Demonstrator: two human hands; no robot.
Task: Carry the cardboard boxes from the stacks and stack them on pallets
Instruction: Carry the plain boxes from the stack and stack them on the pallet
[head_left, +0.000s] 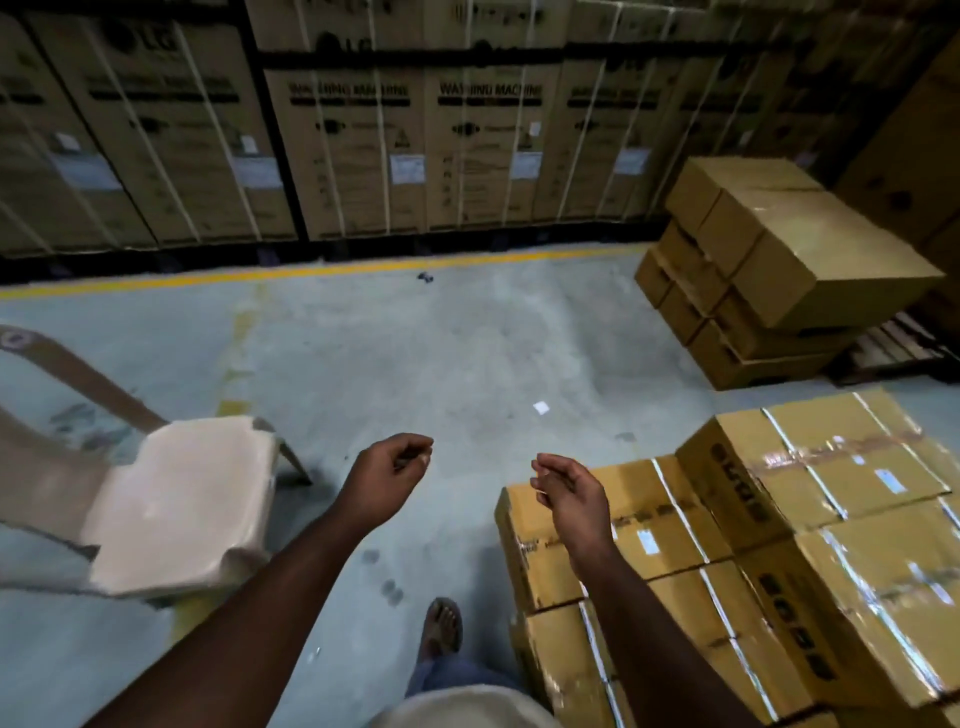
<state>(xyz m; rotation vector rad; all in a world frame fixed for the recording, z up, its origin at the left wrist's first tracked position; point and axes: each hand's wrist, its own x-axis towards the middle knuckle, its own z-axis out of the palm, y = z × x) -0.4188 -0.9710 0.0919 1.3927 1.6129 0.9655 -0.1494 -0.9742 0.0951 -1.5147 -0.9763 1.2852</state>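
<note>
both hands are out in front and hold nothing. the left hand has loosely curled fingers, and the right hand is loose too, just over the near stack of boxes, likely ready to grab one. the pallet with boxes waits farther away.

Taped, strapped yellow-brown boxes are stacked just under the right hand. Plain boxes sit on a pallet far beyond it.

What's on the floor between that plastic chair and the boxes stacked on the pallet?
Head view: mostly bare concrete floor, with one small white scrap.
</note>
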